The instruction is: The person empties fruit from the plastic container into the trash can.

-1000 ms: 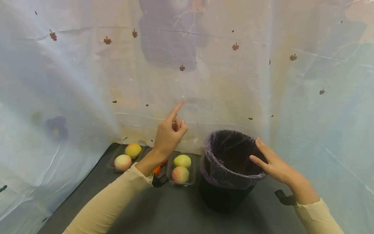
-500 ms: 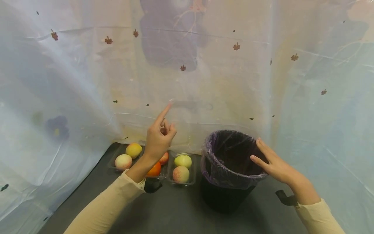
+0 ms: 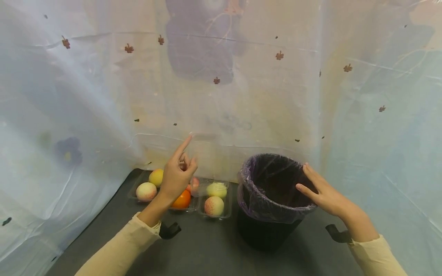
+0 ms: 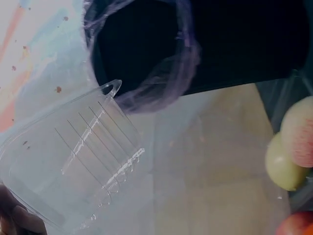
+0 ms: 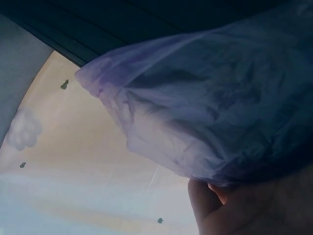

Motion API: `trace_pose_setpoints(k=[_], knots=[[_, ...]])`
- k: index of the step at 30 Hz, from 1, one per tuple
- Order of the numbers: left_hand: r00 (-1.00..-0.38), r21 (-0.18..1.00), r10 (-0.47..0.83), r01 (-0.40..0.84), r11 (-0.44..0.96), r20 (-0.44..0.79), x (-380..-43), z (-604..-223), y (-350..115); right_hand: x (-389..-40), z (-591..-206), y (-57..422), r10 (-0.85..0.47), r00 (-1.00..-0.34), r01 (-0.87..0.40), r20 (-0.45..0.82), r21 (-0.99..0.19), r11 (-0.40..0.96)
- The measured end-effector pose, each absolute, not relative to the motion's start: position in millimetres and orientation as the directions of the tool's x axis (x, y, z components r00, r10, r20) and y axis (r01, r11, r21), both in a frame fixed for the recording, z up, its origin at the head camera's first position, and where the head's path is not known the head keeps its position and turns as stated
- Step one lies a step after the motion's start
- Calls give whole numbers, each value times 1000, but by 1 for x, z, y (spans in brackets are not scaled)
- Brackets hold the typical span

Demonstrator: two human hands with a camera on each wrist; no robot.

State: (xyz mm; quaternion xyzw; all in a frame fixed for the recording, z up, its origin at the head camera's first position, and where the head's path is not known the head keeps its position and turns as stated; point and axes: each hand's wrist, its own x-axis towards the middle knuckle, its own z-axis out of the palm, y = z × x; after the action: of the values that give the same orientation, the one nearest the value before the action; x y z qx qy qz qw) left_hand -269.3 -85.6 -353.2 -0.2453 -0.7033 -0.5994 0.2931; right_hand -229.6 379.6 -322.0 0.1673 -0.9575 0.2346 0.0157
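Observation:
My left hand (image 3: 177,174) pinches a clear plastic tray (image 4: 73,152) by its edge, the index finger pointing up and forward. In the left wrist view the tray has a ribbed side and my fingers (image 4: 27,220) hold its lower corner; in the head view it is almost invisible. My right hand (image 3: 326,197) rests on the right rim of a black bin (image 3: 264,234), fingers extended. A thin purple bag (image 3: 252,199) lines the bin and folds down over its rim. The right wrist view shows the fingertips at the edge of that bag (image 5: 171,132).
Left of the bin, clear trays stand in a row on the black table (image 3: 207,245). They bear peaches (image 3: 214,206), a yellow fruit (image 3: 156,177), a yellow-green fruit (image 3: 216,190), an orange fruit (image 3: 182,199) and a red one (image 3: 195,185). A printed plastic sheet (image 3: 262,99) hangs behind.
My left hand has moved left and down with the clear tray, nearer the fruit, and the orange and red fruits have come into view. The right hand stays on the bin rim.

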Motion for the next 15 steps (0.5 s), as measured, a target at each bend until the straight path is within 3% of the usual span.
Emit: trace_pose_setpoints(k=[15], knots=[[-815,784,126,579,226,566,-264,-413,-110,-229,-318,378,-314,-945,-324,95,-425,845]])
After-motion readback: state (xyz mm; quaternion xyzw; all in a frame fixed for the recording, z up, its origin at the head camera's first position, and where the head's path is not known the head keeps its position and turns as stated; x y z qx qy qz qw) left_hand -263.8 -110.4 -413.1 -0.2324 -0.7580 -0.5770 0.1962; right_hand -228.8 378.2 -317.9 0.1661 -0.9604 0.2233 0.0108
